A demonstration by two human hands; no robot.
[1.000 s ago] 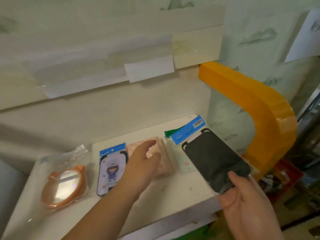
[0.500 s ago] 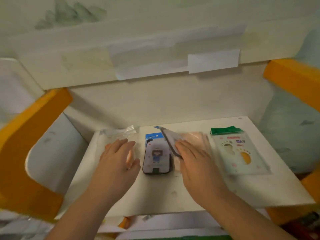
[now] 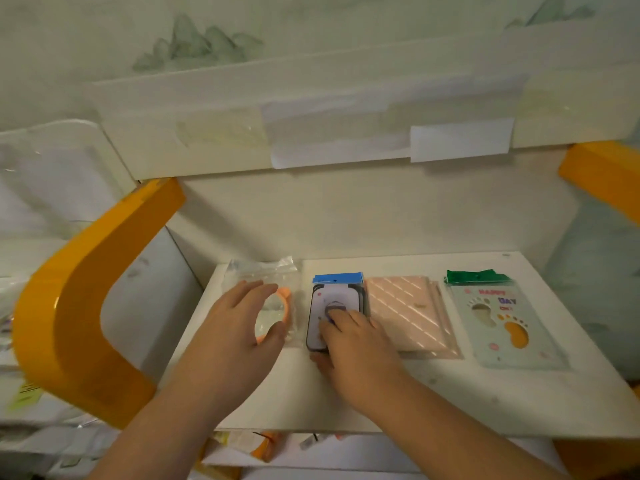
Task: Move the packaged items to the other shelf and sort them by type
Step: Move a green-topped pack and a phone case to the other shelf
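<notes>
Four packaged items are lying in a row on the white shelf [image 3: 450, 393]: a bagged orange-rimmed round mirror [image 3: 277, 315] at the left end, a phone case pack with a blue header card [image 3: 337, 299] just beside it, a pink striped packet [image 3: 412, 310] next along, and a pale card pack with a green header and footprint cut-outs [image 3: 502, 320] at the right end. The right hand [image 3: 353, 344] is lying on the near half of the phone case pack, fingers [image 3: 329, 323] bent and pressing down on its face while the thumb is sitting at the near edge, so it is holding that pack against the shelf rather than lifting it. The left hand [image 3: 239, 334] is arching over the bagged mirror with fingers spread wide and relaxed, and whether they are actually touching the plastic cannot be told. The step in hand looks like squaring up the stack of phone case packs. To do it well, the right hand should be nudging the top pack until the blue header cards line up, pressing lightly, since slick film probably slides easily. The left hand could be steadying the mirror bag so the loose plastic is not creeping under its neighbour, keeping a visible gap between types.
</notes>
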